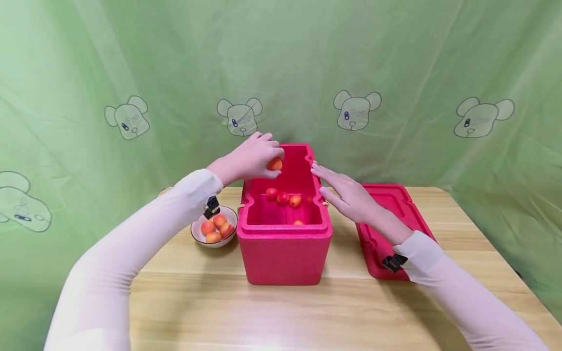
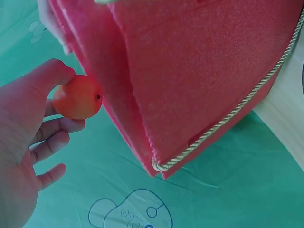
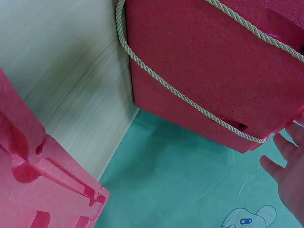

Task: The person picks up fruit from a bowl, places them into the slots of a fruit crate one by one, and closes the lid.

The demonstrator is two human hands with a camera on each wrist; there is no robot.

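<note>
Above the far part of a red foam box (image 1: 284, 258), my left hand (image 1: 253, 157) pinches an orange-red apricot (image 2: 78, 97) between thumb and fingers. The left wrist view has this fruit beside the box's rim, its small dark stem end facing outward. Inside the box lie several more apricots (image 1: 283, 198), red to orange, on the ribbed floor. My right hand (image 1: 351, 195) has its fingers extended, fingertips right at the box's right rim. A white bowl (image 1: 231, 214) with a dark rim, left of the box, contains several apricots (image 1: 213, 237).
The red lid (image 1: 406, 207) lies on the wooden table (image 1: 197, 302) right of the box, partly under my right forearm. A twisted rope (image 3: 185, 97) runs along the box's side. Green cloth (image 1: 290, 58) with bear-head drawings hangs behind the table.
</note>
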